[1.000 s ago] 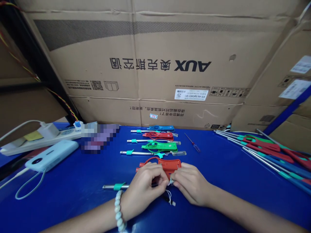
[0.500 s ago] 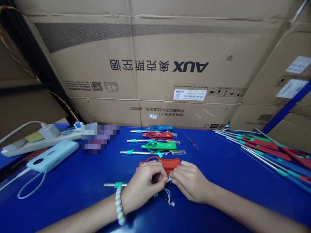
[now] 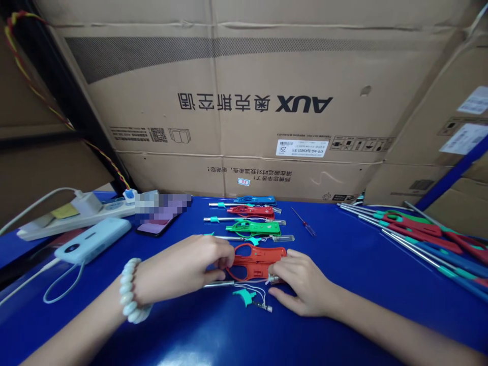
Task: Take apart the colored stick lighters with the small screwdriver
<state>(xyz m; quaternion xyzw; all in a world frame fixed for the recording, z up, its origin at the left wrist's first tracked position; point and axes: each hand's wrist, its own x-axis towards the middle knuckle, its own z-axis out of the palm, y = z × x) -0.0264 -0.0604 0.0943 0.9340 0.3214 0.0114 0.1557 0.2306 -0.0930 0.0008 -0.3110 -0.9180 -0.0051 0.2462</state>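
Two red lighter handle halves [image 3: 253,265] lie with their inner sides up on the blue table [image 3: 213,330]. My left hand [image 3: 204,259] is closed at their left end, fingers curled down; what it grips, if anything, is hidden. Under its thumb a metal tube [image 3: 224,284] runs out to the right. My right hand [image 3: 303,284] is closed around a small whitish, metallic part [image 3: 273,278] over the halves' lower right edge. Thin white wires [image 3: 259,288] curve below, near a green trigger piece [image 3: 244,297] and a small black-and-white part [image 3: 264,307].
Beyond lie blue [image 3: 256,200], red [image 3: 253,212] and green [image 3: 256,229] lighters with tubes. A screwdriver [image 3: 305,222] lies right of them, several long lighters [image 3: 419,231] further right. Left are a phone [image 3: 160,221], power bank [image 3: 93,239] and power strip [image 3: 116,207]. Cardboard [image 3: 244,61] walls the back.
My left hand has moved left, away from my right hand, uncovering the red halves and the green trigger piece. My right hand stays by the halves' right end. The view has shifted slightly.
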